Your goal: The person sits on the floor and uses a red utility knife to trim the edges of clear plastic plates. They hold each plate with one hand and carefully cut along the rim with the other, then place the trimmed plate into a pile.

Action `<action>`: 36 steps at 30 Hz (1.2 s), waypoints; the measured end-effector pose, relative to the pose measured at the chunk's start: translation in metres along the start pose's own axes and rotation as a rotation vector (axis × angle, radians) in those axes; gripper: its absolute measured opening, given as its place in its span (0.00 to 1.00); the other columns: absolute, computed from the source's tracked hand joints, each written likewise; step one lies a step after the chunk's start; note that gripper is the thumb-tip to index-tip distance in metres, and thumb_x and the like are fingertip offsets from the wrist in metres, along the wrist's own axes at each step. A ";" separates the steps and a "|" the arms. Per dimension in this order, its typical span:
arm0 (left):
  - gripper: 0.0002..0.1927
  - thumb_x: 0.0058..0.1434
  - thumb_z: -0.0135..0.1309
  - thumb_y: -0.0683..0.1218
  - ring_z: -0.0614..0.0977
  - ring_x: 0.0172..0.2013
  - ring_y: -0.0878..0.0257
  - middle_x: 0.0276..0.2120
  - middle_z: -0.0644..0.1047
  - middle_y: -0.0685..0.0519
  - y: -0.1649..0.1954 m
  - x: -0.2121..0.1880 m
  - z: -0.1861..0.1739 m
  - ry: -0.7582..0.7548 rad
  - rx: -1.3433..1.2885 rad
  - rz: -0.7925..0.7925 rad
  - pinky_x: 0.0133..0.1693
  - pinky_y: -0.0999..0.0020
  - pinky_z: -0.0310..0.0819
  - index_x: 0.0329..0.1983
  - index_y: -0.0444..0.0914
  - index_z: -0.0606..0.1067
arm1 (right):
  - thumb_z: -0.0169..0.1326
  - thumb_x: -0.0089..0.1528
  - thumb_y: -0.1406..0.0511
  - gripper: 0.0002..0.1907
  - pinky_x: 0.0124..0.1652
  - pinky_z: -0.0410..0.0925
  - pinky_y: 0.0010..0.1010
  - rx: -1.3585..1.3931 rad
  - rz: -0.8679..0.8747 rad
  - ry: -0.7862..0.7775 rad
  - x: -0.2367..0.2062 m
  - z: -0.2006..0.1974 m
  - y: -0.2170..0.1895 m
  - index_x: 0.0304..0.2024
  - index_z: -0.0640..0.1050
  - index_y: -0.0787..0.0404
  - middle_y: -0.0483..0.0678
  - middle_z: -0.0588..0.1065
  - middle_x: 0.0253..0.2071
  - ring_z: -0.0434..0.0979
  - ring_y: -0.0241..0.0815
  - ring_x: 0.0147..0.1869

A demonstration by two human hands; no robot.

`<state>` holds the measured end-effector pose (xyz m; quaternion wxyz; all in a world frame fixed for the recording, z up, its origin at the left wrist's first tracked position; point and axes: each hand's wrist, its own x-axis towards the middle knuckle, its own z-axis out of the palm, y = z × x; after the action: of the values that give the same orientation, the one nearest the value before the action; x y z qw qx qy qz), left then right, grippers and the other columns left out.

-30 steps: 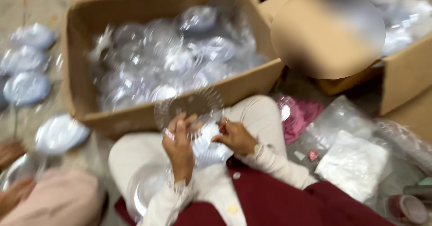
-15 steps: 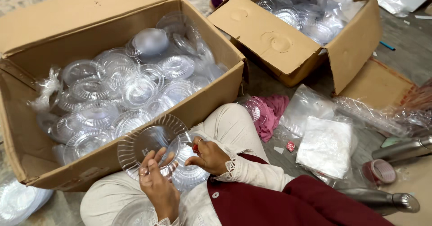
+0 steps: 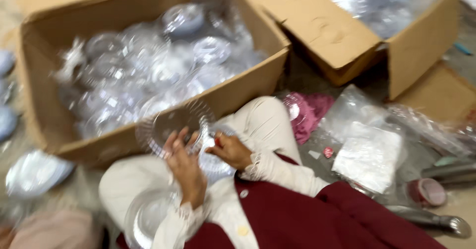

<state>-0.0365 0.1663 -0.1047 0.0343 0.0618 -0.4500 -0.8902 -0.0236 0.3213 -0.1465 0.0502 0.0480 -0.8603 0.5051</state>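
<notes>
My left hand (image 3: pixel 184 166) grips a clear round plastic lid with a ribbed rim (image 3: pixel 166 125), held up in front of the big box. My right hand (image 3: pixel 229 150) pinches a small part next to the lid, over a second clear plastic piece (image 3: pixel 213 162) that rests on my white-trousered lap. More clear plastic (image 3: pixel 148 219) lies on my left thigh. The picture is blurred, so fine detail of the fingers is lost.
A large open cardboard box (image 3: pixel 238 88) full of clear plastic domed containers stands just ahead. A second cardboard box (image 3: pixel 421 46) with more of them is at the upper right. Plastic bags (image 3: pixel 369 155), a pink cloth (image 3: pixel 310 112) and tape rolls (image 3: pixel 426 192) lie to the right; stacked lids (image 3: pixel 34 172) lie at the left.
The camera has swung slightly, so the boxes sit further right in view. My hands keep the lid at about the same place in front of the box.
</notes>
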 end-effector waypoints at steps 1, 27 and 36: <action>0.19 0.75 0.40 0.49 0.81 0.52 0.56 0.59 0.73 0.43 -0.002 0.002 0.003 -0.025 -0.018 0.016 0.51 0.60 0.78 0.65 0.38 0.61 | 0.63 0.62 0.53 0.23 0.30 0.67 0.39 -0.073 -0.081 -0.033 -0.004 0.000 0.009 0.35 0.71 0.64 0.54 0.73 0.23 0.73 0.48 0.26; 0.19 0.72 0.47 0.50 0.82 0.48 0.58 0.50 0.80 0.44 0.047 0.003 -0.065 -0.297 0.411 -0.172 0.49 0.63 0.78 0.57 0.30 0.72 | 0.55 0.62 0.74 0.07 0.17 0.54 0.28 0.870 0.088 1.241 0.061 -0.372 0.025 0.29 0.73 0.63 0.49 0.74 0.25 0.61 0.34 0.16; 0.18 0.68 0.51 0.47 0.81 0.47 0.62 0.50 0.81 0.48 0.083 0.025 -0.134 -0.121 0.696 -0.195 0.48 0.67 0.77 0.56 0.31 0.71 | 0.58 0.64 0.62 0.08 0.21 0.60 0.25 0.458 0.245 0.564 0.039 -0.274 0.020 0.40 0.77 0.61 0.45 0.76 0.30 0.67 0.30 0.22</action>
<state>-0.0416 0.0073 -0.1181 -0.1006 0.0596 -0.7191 -0.6850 -0.0543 0.5697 -0.0260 0.2123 -0.1858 -0.6770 0.6797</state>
